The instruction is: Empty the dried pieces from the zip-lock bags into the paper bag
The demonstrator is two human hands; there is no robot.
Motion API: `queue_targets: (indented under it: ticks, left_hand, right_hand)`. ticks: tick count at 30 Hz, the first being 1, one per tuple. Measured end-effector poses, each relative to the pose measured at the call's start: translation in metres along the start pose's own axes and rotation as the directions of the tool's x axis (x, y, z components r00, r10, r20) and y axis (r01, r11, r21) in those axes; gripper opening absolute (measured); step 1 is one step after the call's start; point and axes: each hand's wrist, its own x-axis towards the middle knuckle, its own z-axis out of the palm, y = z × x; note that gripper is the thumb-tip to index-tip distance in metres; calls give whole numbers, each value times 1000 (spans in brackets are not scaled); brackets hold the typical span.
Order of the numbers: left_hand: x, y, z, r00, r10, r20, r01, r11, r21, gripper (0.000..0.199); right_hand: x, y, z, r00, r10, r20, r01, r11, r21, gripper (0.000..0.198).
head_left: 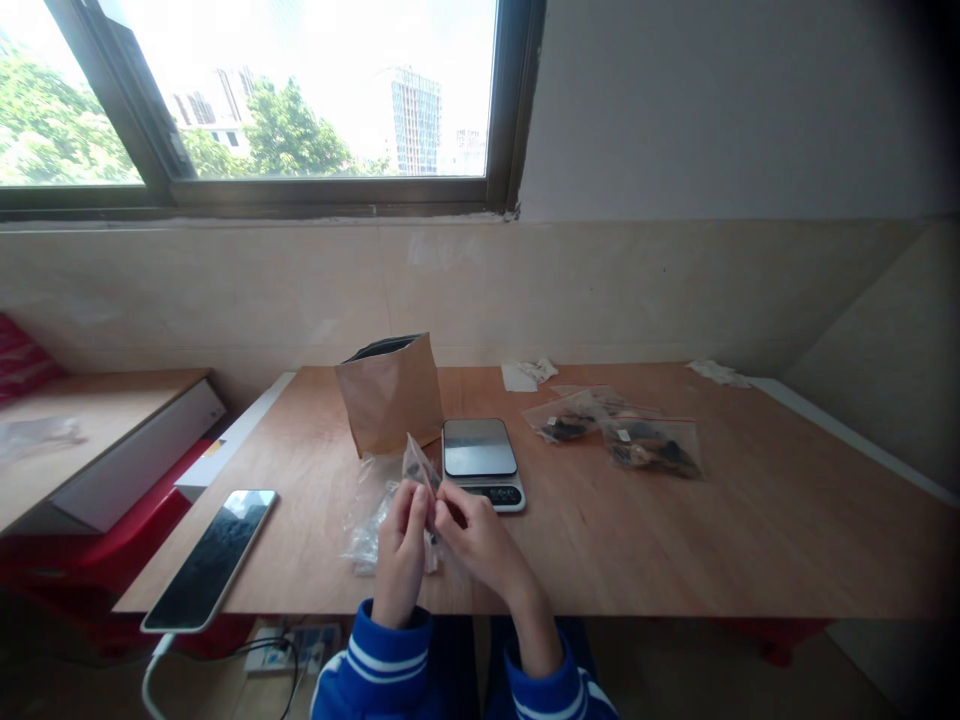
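"Fingers (414, 507): how do yours stand?"

"Pinching: your left hand (399, 555) and right hand (480, 540) both grip the small plastic bag (418, 462) above the tabletop (622, 560), toward its front edge."

"And around you?"

"Scale (480, 447) just beyond your right hand, brown pouch (394, 395) upright between scale and left edge, phone (214, 560) near the front-left corner."

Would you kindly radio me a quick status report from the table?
Left hand, right hand: both pinching small plastic bag. Bag near digital scale. Loose clear plastic close beside left hand.
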Motion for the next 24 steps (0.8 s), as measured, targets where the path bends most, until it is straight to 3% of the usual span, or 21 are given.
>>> queue_targets:
  ticks: [7, 11, 13, 16, 18, 21, 24]
  left_hand:
    - [0, -1, 2, 998, 66, -8, -63, 977, 205, 27]
    - [4, -2, -14, 981, 51, -187, 0, 965, 263, 30]
    - [7, -3, -24, 983, 34, -181, 17, 962, 272, 31]
    - [10, -10, -27, 993, -32, -115, 47, 991, 127, 39]
    - [12, -19, -21, 984, -122, -126, 113, 991, -78, 48]
    - [12, -31, -8, 943, -314, -109, 255, 894, -368, 51]
    - [10, -34, 5, 901, -418, 117, 420, 770, -480, 56]
  right_hand:
    - [3, 14, 4, 984, 0, -175, -9, 998, -54, 27]
    - [2, 29, -17, 907, 40, -419, -13, 998, 67, 30]
    - [1, 35, -25, 876, 92, -473, -10, 985, 174, 32]
    - [0, 33, -22, 875, 171, -452, 6, 932, 363, 33]
    - [0, 25, -10, 833, 220, -508, 42, 890, 454, 33]
    - [1, 11, 9, 753, 268, -601, 100, 856, 507, 29]
    - [3, 3, 20, 776, 291, -559, 91, 825, 557, 27]
